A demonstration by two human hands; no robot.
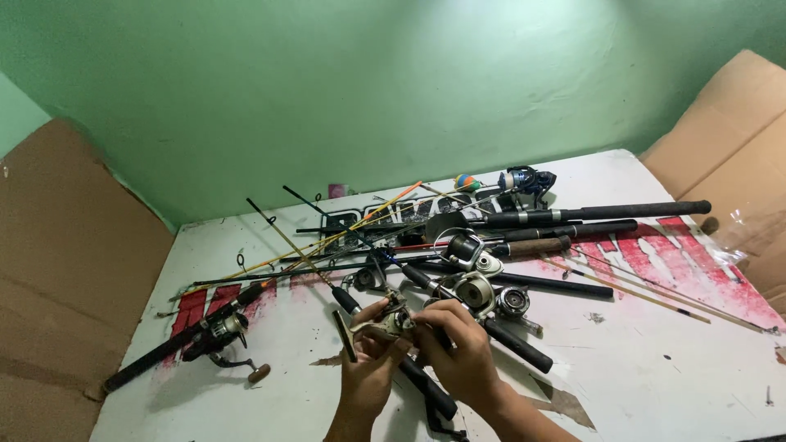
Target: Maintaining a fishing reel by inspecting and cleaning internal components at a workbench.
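At the far left a sheet of brown cardboard leaned against the green wall. On the white surface beside it lay a black fishing rod with a dark spinning reel mounted on it, its crank knob resting on the surface.

Near the bottom centre, the left hand had its grip closed around the underside of a small metallic spinning reel, which was held just above the surface and in front of the pile of rods. The right hand met it from the other side, its grip pinched shut on the same reel, fingertips curled over its top. A black rod handle ran under both hands.

Just behind the hands sat a pale silver reel and a smaller round reel, touching the tangle of thin rod blanks. Further back, a blue-black reel stood near a small coloured float. To the right stretched a long black rod butt, and thin bamboo-coloured rod sections lay across the red lettering. More cardboard stood at the right edge.
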